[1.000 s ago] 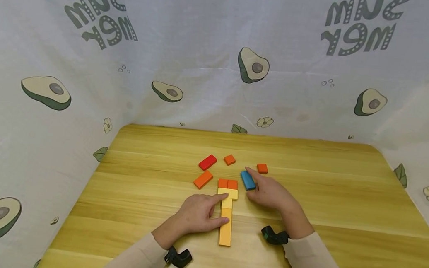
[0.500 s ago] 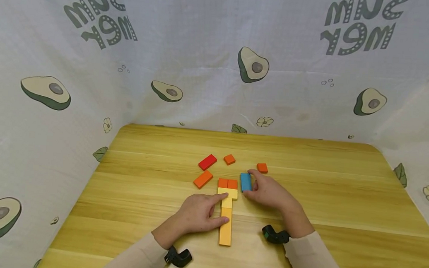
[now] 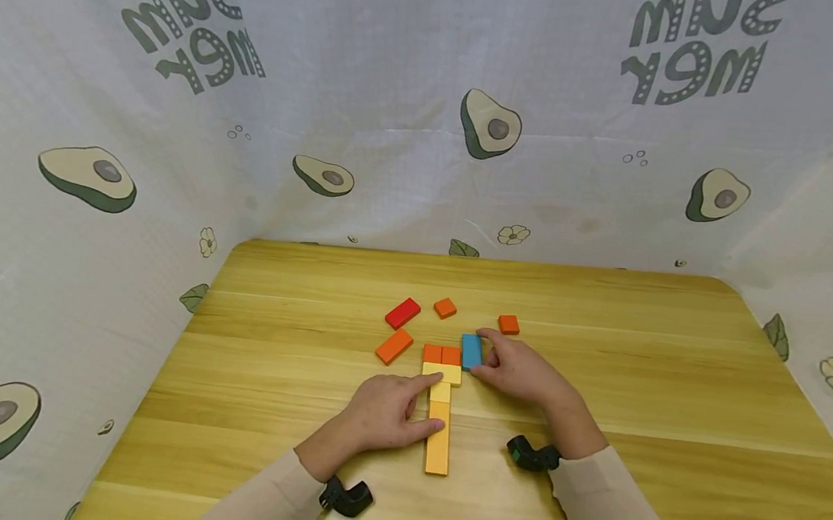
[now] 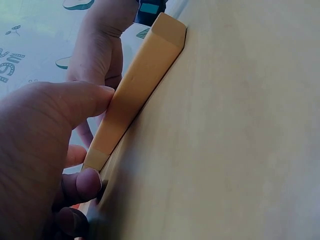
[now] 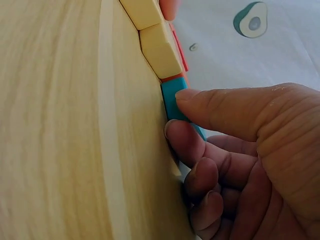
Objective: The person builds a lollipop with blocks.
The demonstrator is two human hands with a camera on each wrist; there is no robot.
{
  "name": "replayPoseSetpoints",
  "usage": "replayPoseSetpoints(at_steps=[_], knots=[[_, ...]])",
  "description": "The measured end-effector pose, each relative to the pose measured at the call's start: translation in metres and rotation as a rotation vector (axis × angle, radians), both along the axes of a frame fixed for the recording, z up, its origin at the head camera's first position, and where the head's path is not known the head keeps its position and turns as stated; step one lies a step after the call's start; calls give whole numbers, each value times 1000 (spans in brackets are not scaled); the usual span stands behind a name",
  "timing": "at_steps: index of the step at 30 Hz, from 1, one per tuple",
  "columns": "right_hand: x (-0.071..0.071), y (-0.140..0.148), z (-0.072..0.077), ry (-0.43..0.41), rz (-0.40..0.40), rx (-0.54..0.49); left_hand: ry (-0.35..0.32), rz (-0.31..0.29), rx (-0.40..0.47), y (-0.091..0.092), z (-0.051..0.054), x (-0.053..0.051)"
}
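A figure of flat blocks lies on the table. From far to near it has two small orange-red squares point(image 3: 442, 354), a pale yellow block point(image 3: 430, 372) set crosswise, a small yellow square point(image 3: 440, 392) and a long light-orange block point(image 3: 437, 455). My left hand point(image 3: 386, 411) rests its index fingertip on the crosswise block and its thumb on the long block. The left wrist view shows that thumb on the long block point(image 4: 135, 85). My right hand point(image 3: 521, 370) pinches a blue block point(image 3: 471, 351) by its ends, close to the right side of the squares. Its corner point(image 5: 172, 95) shows under the thumb.
Behind the figure lie a red block point(image 3: 402, 313), an orange block point(image 3: 393, 346) and two small orange squares, one in the middle point(image 3: 445, 308) and one at the right point(image 3: 509, 324). A printed white curtain point(image 3: 398, 114) surrounds the wooden table point(image 3: 299, 284).
My right hand has turned the blue block nearly straight and drawn it leftward, up to the orange-red squares. The left hand has kept its place.
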State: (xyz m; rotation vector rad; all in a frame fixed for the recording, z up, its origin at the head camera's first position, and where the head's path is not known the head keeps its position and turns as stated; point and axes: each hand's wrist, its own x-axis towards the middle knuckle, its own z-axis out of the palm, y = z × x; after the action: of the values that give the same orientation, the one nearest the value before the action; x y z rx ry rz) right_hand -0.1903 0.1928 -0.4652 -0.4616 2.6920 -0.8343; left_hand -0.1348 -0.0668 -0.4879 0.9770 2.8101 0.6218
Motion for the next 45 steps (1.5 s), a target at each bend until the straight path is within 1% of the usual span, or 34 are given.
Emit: replayPoseSetpoints(at_steps=[10,15,29,40,45], knots=[[-1,-1,-1,-24,-19,4,1,3,4,0,-2,0],[0,-2,-1,-30,-24,6,7,0,9,0,-1,0],[0,-2,2,-13,-23,11,-14,11,5,1,1,0],[0,-1,1,1,-7,4,-4,4,5,1,0,0],[-1,-1,0,3,-7,4,-13,8,7,0,1,0]])
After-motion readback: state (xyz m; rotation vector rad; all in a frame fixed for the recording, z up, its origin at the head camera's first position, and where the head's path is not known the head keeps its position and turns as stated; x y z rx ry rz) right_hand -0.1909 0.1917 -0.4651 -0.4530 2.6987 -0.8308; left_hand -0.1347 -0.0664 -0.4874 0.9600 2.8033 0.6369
